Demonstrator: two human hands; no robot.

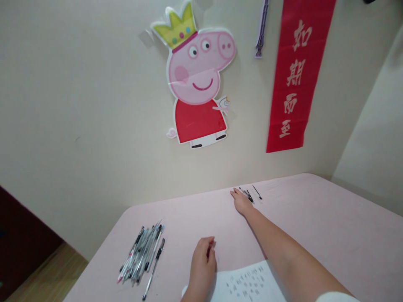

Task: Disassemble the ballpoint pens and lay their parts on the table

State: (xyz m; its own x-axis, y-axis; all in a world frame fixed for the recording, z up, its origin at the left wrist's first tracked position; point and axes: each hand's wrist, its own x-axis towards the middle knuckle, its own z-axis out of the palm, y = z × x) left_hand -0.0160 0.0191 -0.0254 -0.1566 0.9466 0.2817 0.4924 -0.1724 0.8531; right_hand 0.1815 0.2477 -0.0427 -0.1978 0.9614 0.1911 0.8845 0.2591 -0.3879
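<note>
My right hand (242,203) reaches to the far edge of the pink table, its fingers stretched out and apart. It lies right beside several dark, thin pen parts (248,196), partly covering them. One more thin black stick, which looks like a pen refill (257,192), lies apart to its right. My left hand (202,263) is near the front, resting by a sheet of paper (248,282) with handwriting. Its fingers are curled in toward the thumb; whatever is between them is hidden or too small to name.
On the left of the table (315,226) lies a heap of pens (141,251), with a single black-and-clear pen (154,268) beside it. The wall behind carries a cartoon pig cutout (200,84) and a red banner (299,75).
</note>
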